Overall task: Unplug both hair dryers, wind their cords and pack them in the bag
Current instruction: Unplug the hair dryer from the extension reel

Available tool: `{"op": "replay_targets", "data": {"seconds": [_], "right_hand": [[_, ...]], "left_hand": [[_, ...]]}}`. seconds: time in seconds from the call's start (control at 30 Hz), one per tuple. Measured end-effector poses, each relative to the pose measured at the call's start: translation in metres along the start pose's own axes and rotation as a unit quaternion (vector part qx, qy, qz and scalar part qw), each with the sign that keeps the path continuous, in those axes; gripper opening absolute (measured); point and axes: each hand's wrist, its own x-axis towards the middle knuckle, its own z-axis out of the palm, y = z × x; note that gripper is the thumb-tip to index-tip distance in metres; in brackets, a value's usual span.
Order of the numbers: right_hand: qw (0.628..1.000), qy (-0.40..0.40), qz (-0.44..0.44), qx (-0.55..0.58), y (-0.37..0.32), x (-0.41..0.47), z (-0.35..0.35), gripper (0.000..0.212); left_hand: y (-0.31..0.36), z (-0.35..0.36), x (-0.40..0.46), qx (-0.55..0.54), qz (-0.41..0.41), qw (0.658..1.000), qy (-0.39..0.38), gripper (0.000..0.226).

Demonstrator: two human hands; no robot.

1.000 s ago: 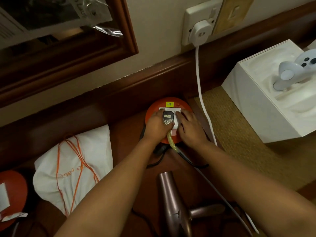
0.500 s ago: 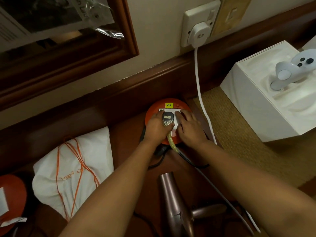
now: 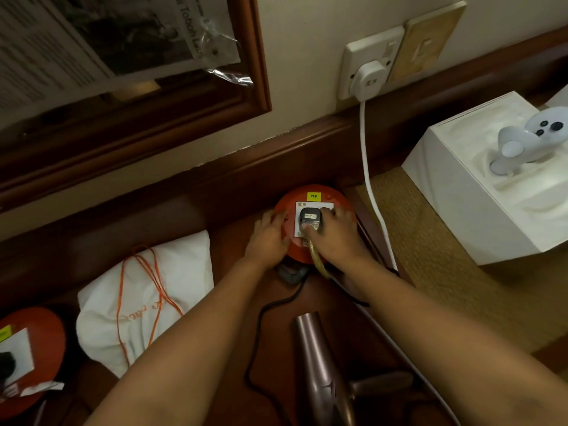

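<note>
The right hand [image 3: 336, 238] curls round the black plug [image 3: 311, 217] seated in the orange socket disc [image 3: 310, 255]. The left hand [image 3: 268, 238] rests flat, fingers relaxed, on the disc's left edge. The dryer [image 3: 322, 370] lies on the table [image 3: 233, 404]; the white bag [image 3: 144, 302] lies left.

Dim, warm indoor light leaves the dark wooden surface [image 3: 239, 358] shadowy. Wide-angle distortion bends the edges, and the forearms look softly blurred.

Satin metallic dryer [image 3: 319, 364], white cloth bag [image 3: 147, 299]
</note>
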Motion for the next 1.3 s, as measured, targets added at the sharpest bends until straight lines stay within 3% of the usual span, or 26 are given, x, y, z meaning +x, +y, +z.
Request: {"op": "replay_targets", "data": {"seconds": [0.13, 0.4, 1.0, 1.17, 1.3], "right_hand": [[0.999, -0.007, 0.033, -0.004, -0.011, 0.003, 0.006, 0.069], [0.998, -0.011, 0.055, 0.038, -0.019, 0.006, 0.011, 0.065], [0.993, 0.037, 0.064, 0.090, -0.017, 0.007, 0.021, 0.061], [0.969, 0.068, 0.084, 0.220, -0.021, 0.003, 0.014, 0.048], [0.958, 0.078, 0.099, 0.258, -0.017, -0.001, 0.005, 0.045]], "left_hand": [[-0.006, 0.000, 0.002, -0.010, 0.014, 1.000, -0.025, 0.075], [-0.013, -0.010, 0.019, 0.027, 0.054, 0.996, -0.063, 0.087], [-0.019, -0.002, 0.022, -0.023, 0.060, 0.995, -0.083, 0.087], [-0.018, -0.005, 0.022, -0.016, 0.056, 0.995, -0.082, 0.087], [-0.016, -0.006, 0.019, -0.004, 0.044, 0.994, -0.095, 0.088]]}}
